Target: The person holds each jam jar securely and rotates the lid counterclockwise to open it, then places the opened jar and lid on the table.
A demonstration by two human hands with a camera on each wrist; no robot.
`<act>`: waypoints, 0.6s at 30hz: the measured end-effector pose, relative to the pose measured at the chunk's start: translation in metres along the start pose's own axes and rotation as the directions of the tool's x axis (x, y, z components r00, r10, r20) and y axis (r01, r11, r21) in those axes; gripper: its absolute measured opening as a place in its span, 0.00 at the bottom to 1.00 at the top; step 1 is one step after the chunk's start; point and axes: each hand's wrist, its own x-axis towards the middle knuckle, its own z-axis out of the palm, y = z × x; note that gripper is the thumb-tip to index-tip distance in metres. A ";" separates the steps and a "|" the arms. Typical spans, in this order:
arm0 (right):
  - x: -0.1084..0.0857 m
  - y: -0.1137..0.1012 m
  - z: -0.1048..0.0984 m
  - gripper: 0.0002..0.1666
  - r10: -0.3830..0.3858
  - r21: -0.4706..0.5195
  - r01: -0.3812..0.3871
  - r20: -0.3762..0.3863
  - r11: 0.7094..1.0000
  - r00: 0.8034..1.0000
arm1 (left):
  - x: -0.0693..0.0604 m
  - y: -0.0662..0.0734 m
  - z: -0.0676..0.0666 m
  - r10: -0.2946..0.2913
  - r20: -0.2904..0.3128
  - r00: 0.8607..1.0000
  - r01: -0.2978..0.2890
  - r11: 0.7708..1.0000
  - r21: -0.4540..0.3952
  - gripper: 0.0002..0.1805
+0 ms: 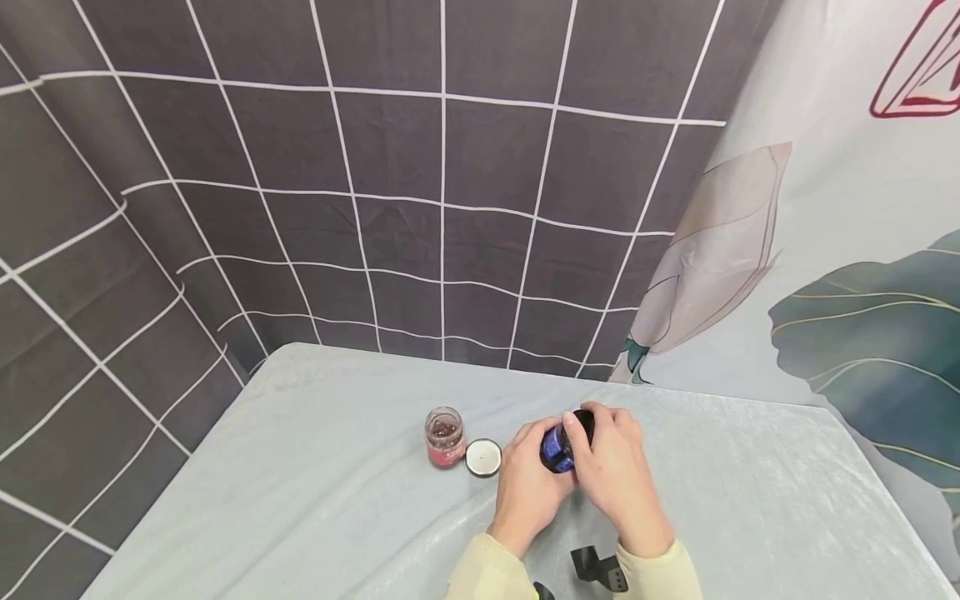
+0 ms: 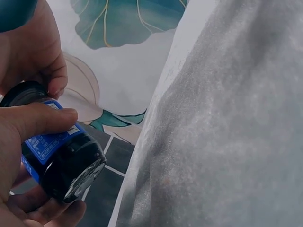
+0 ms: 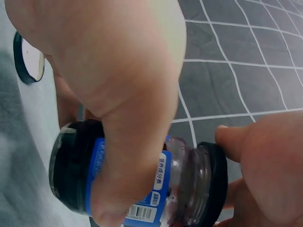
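A jar with a blue label (image 1: 557, 450) is tilted between both hands above the table. The left hand (image 1: 527, 479) grips its body, thumb across the label (image 2: 47, 144). At the other end the right hand (image 1: 617, 467) holds the black lid (image 3: 215, 184), its fingers around the rim; the lid sits on the jar's mouth. Left of the hands, an uncovered glass jar with a pink label (image 1: 446, 450) stands upright on the table. Between that jar and the left hand, a round lid (image 1: 483, 457) lies with its white inside up.
A pale cloth covers the table (image 1: 300, 483). Behind it hangs a dark gridded curtain (image 1: 397, 150), with a pale leaf-patterned cloth (image 1: 825, 192) at the right. A black strap piece (image 1: 597, 569) is by the right sleeve.
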 end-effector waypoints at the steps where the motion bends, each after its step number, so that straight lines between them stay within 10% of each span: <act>1: 0.000 -0.001 0.001 0.29 0.006 0.001 -0.006 -0.010 1.000 1.000 | 0.000 0.000 0.000 -0.001 -0.001 1.000 0.001 1.000 -0.001 0.32; 18: -0.002 -0.007 0.027 0.25 0.003 -0.005 -0.004 -0.216 1.000 0.976 | 0.001 -0.004 0.004 0.133 -0.100 0.986 -0.126 0.989 0.076 0.20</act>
